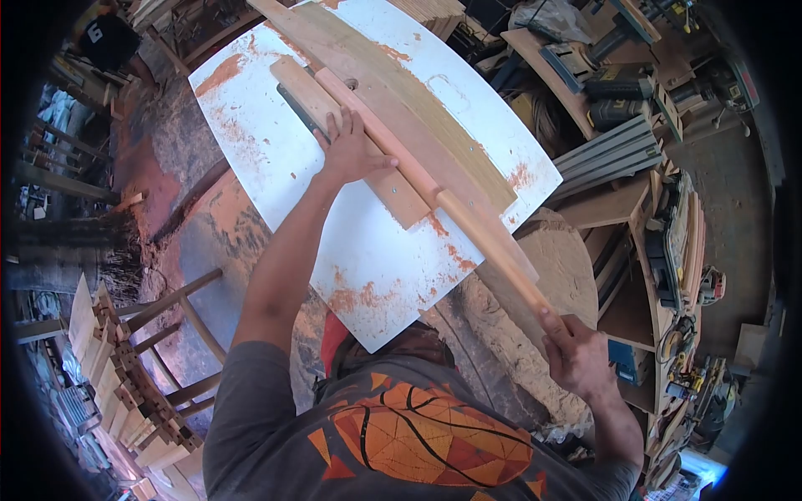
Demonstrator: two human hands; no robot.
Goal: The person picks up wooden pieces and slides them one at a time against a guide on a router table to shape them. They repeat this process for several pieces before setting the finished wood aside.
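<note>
My left hand lies with spread fingers across a short flat wooden board and a reddish wooden strip, its thumb touching the strip. A lighter wooden strip meets the near end of the reddish one, end to end as far as I can see. Around the lighter strip's near end, past the table edge, the fingers of my right hand are closed. Both strips run along a long wooden fence board, which has a notch near the reddish strip's far end.
Reddish sawdust is scattered over the white tabletop. A tree stump stands by its right corner. Shelves with tools are on the right, stacked wood pieces at lower left. Another person is at upper left.
</note>
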